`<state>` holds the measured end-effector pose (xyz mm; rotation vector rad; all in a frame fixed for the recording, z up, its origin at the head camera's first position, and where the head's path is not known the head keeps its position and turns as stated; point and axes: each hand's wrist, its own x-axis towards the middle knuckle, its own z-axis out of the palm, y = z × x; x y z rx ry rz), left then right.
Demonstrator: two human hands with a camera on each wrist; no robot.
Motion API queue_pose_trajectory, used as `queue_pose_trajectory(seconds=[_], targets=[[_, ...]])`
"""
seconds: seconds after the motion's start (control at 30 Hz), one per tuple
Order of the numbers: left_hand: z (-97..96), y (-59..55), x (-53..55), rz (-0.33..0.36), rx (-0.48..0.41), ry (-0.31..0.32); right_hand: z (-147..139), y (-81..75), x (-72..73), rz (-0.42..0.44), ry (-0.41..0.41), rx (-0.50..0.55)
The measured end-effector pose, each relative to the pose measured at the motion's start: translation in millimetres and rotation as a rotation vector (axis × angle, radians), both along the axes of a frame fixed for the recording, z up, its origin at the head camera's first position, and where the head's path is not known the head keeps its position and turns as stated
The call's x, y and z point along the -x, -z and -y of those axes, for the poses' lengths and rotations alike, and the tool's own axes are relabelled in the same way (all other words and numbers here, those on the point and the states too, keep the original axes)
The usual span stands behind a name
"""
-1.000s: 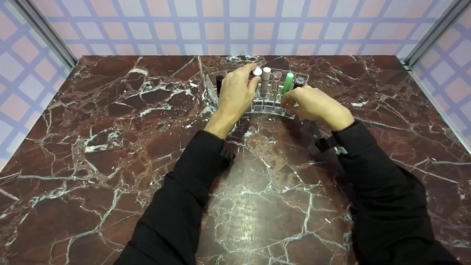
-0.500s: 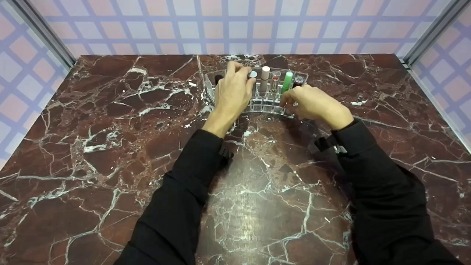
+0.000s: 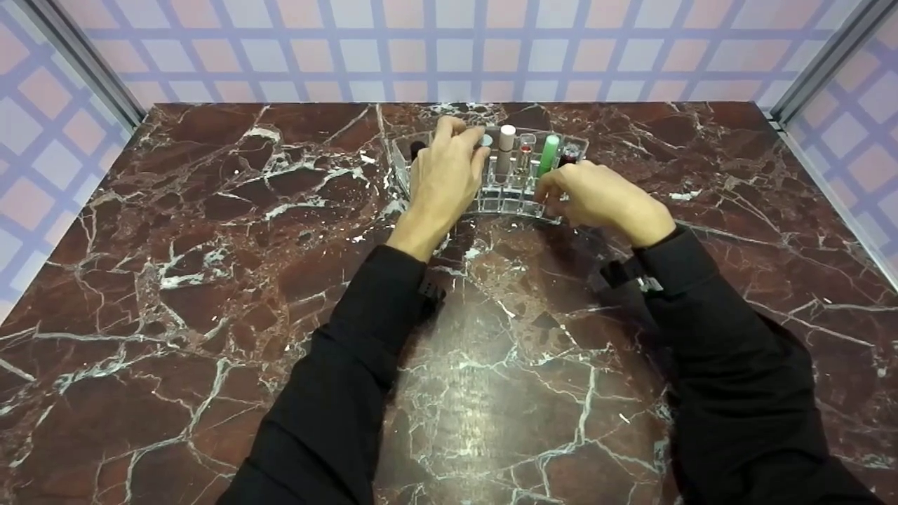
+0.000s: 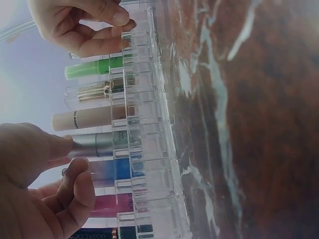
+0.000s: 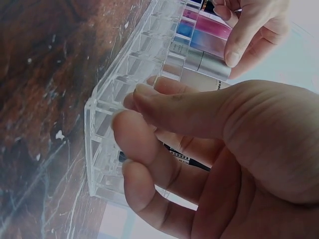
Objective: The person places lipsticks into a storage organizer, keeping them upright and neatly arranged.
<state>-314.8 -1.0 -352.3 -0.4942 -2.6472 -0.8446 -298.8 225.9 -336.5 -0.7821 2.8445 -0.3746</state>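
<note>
A clear, curved, tiered lipstick holder (image 3: pixel 506 207) stands near the back of the table. My left hand (image 3: pixel 443 172) reaches over its left half and pinches the upper end of a silver lipstick tube (image 4: pixel 93 145), whose lower part sits in a back-row slot. Thumb and fingers of my right hand (image 3: pixel 605 198) bend round the holder's front right part and hold it; the exact contact is partly hidden. Beside the silver tube stand a beige tube (image 4: pixel 82 118) and a blue one (image 4: pixel 108 170). Past the blue one is a pink tube (image 4: pixel 112 205).
A clear-capped gold lipstick (image 4: pixel 93 91) and a green tube (image 4: pixel 92 68) stand toward the holder's right side. A black tube (image 3: pixel 417 149) is at its left end. Patterned walls (image 3: pixel 449 52) close off the back and sides of the marbled table (image 3: pixel 210 337).
My left hand has shifted slightly left, and the silver tube's top is now lower and more hidden by the fingers. My right hand has stayed in place on the holder.
</note>
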Motion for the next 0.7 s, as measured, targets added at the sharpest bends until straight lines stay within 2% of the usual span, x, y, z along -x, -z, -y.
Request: queue_pose_trajectory(seconds=[0.17, 0.33, 0.4, 0.53, 0.6, 0.7], targets=[[2.5, -4.1, -5.4, -0.024, 0.002, 0.033, -0.5, 3.3, 1.4, 0.002, -0.005, 0.007], [6.7, -17.3, -20.7, -0.069, 0.019, 0.106, -3.3, 6.0, 3.5, -0.02, -0.053, 0.006], [10.9, -23.5, -28.3, -0.111, 0.028, 0.152, -6.6, 5.6, 2.6, -0.019, -0.064, 0.015], [31.1, -31.0, -39.3, -0.245, 0.051, 0.23, -15.0, 0.7, -2.0, -0.017, -0.06, 0.074], [45.9, -32.0, -41.4, -0.314, 0.058, 0.235, -19.8, -3.3, -5.5, -0.036, -0.044, 0.107], [70.5, -32.0, -41.8, -0.377, 0.069, 0.181, -28.7, -9.6, -12.0, -0.082, -0.003, 0.143]])
